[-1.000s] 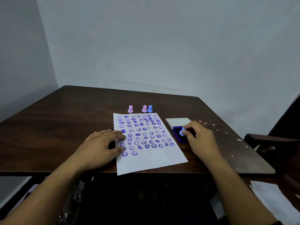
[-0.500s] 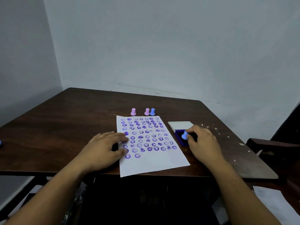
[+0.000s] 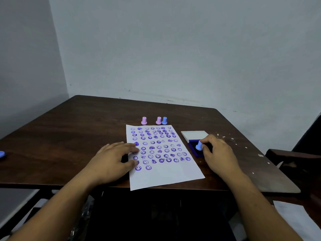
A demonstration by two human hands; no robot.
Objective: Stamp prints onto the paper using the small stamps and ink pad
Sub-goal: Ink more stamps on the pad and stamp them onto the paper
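Dark brown wood, worn and flecked with pale chips toward its right edge, forms the desk point(image 3: 83, 136), which sits in a corner of two plain grey-white walls point(image 3: 173, 49). A white sheet of paper point(image 3: 166, 176) lies near the front edge, slightly skewed, its lower corner overhanging the desk. Rows of purple smiley and blotched prints cover its upper two thirds; the lower band is unprinted.

The left hand point(image 3: 111, 162) lies flat on the paper's left margin, fingers point(image 3: 128, 146) loosely spread and pressing the sheet down. The right hand point(image 3: 220, 153) is just right of the paper, its fingers pinching a blue stamp point(image 3: 199, 146) that stands tilted on the dark blue ink pad point(image 3: 193, 147). The pad's white lid point(image 3: 193, 135) lies open behind it.

Beyond the paper's far edge stand three more stamps: a pink stamp point(image 3: 144, 120) alone, then a second pink stamp point(image 3: 158, 120) touching a second blue stamp point(image 3: 164, 120). A small blue object point(image 3: 2, 154) sits at the desk's far left edge, cut off by the frame. A dark chair arm point(image 3: 293, 155) shows at right, with loose paper point(image 3: 295, 218) on the floor below.
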